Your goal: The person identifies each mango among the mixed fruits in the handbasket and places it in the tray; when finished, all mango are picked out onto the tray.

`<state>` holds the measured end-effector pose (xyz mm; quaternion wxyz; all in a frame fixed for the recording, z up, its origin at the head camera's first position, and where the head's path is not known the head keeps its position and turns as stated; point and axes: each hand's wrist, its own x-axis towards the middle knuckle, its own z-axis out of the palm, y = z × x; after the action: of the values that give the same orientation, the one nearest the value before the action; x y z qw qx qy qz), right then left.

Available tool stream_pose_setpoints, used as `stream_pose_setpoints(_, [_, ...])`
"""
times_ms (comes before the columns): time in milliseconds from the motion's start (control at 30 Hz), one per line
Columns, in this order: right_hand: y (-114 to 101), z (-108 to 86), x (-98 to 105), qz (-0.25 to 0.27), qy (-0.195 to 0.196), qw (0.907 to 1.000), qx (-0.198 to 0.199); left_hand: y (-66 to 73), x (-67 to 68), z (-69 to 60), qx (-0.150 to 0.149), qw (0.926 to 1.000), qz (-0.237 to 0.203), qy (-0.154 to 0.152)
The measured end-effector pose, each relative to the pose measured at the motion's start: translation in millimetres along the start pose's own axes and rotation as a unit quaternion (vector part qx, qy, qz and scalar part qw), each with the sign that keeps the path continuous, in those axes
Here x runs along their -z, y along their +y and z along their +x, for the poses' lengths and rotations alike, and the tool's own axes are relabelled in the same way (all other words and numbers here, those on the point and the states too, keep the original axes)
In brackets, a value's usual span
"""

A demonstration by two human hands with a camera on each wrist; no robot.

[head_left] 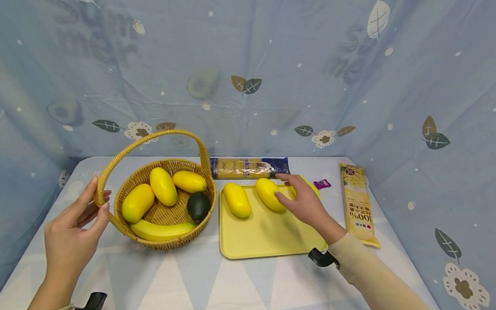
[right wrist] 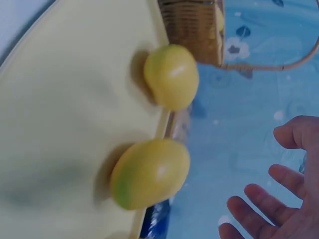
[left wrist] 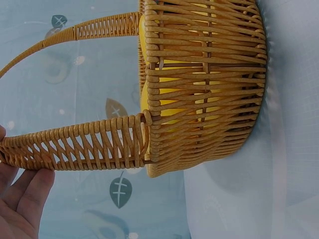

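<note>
My left hand [head_left: 74, 229] grips one side of the arched handle [head_left: 122, 155] of a woven basket [head_left: 168, 244], its thumb and fingers about it. In the basket are three yellow mangoes [head_left: 163, 186], a banana [head_left: 163, 230] and a dark green avocado [head_left: 198, 207]. My right hand [head_left: 305, 202] hovers above a pale yellow tray [head_left: 253, 242], its fingers spread and loosely bent, holding nothing. Nearest to it is a mango [head_left: 269, 195]; another mango [head_left: 237, 200] lies further left on the tray. The right wrist view shows a gap between the hand [right wrist: 289, 194] and both mangoes.
Behind the tray lies a blue and clear pasta packet [head_left: 249, 167]. A bright yellow item [head_left: 311, 185] is partly hidden by the right hand, beside a small purple wrapped candy [head_left: 322, 183]. A long yellow noodle packet [head_left: 357, 205] lies at the right, near the curtain [head_left: 441, 114].
</note>
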<state>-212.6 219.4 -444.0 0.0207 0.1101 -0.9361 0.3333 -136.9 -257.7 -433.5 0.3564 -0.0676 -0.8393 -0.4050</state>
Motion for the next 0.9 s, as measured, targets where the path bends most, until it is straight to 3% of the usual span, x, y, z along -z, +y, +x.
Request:
stream_pose_setpoints(300, [-50, 14.2, -19, 0.017, -0.054, 0.9971, 0.052, -0.8, -0.1, 0.1, 0.005, 1.0000, 0.000, 0.000])
stream_pose_setpoints(633, [-101, 44.9, -47, 0.016, -0.126, 0.9852, 0.116, -3.3, -1.1, -0.5, -0.009, 0.9999, -0.007, 0.004])
stream_pose_setpoints(900, [-132, 70.4, -77, -0.048, -0.160, 0.9760, 0.139, 0.7, -0.5, 0.4, -0.013, 0.9999, -0.008, 0.005])
